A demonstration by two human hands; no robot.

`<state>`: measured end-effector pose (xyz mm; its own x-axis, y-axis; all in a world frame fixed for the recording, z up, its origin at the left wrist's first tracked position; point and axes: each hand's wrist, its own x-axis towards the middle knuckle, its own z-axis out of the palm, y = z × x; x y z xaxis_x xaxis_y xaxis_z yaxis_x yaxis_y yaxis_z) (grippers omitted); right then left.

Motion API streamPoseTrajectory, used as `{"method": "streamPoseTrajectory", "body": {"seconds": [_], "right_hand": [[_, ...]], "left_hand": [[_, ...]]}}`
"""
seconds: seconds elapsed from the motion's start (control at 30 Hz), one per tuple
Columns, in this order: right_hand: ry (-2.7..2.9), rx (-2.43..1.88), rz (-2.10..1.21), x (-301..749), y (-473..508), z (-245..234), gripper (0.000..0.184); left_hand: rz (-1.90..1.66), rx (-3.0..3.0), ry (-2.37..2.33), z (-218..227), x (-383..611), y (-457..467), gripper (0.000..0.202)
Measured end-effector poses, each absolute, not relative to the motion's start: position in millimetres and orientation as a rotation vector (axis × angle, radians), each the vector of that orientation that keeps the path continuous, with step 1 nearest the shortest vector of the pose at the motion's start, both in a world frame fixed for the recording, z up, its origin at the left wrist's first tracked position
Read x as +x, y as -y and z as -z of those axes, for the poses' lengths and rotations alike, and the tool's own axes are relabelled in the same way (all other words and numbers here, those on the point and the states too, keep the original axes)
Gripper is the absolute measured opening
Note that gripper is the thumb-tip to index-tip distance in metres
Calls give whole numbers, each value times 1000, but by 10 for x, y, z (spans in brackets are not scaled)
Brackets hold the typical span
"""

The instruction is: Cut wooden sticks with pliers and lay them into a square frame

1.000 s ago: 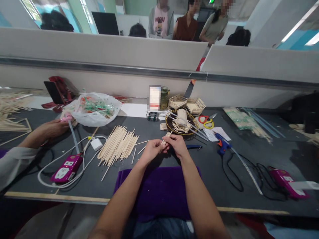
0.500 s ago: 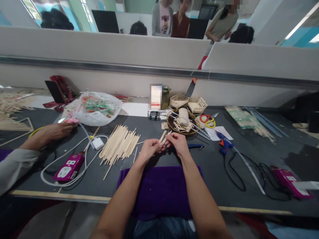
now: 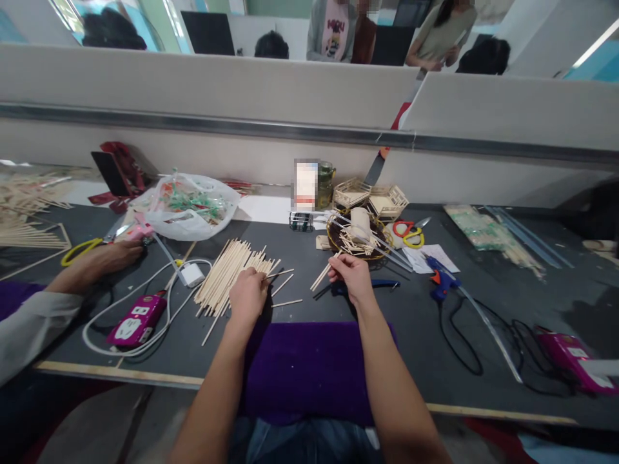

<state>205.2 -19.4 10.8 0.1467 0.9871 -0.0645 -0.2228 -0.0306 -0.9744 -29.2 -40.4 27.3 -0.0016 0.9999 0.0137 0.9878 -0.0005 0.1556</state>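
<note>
Thin wooden sticks (image 3: 323, 276) stick out from the fingertips of my right hand (image 3: 353, 278), which pinches them above the table. My left hand (image 3: 249, 293) rests at the right side of a pile of wooden sticks (image 3: 222, 277). Its fingers are curled down among the sticks, and what they grip is hidden. Several loose sticks (image 3: 287, 303) lie just right of that hand. A blue-handled tool (image 3: 384, 283) lies beside my right wrist, partly covered. Behind my right hand stands a round basket (image 3: 333, 240) holding short sticks and a pale cylinder.
A purple cloth (image 3: 309, 370) lies at the table's front. On the right are a blue glue gun (image 3: 441, 278) with its cord and scissors (image 3: 411, 233). Leftward are a magenta box (image 3: 138, 320), a white cable, a plastic bag (image 3: 193, 206) and a co-worker's hand (image 3: 113, 259).
My hands have parted. The left hand has moved left onto the stick pile, while the right one keeps the sticks, which now show more fully. The view has shifted slightly.
</note>
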Motion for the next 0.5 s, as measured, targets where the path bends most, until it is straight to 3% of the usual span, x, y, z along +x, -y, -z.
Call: {"method": "streamPoseTrajectory", "body": {"seconds": [0.37, 0.5], "right_hand": [[939, -1146, -1253, 2026, 208, -108, 32], [957, -1151, -1307, 2030, 214, -106, 32]], "left_hand": [[-507, 1668, -1831, -113, -545, 234, 28], [-438, 1682, -1824, -107, -627, 287, 29]]}}
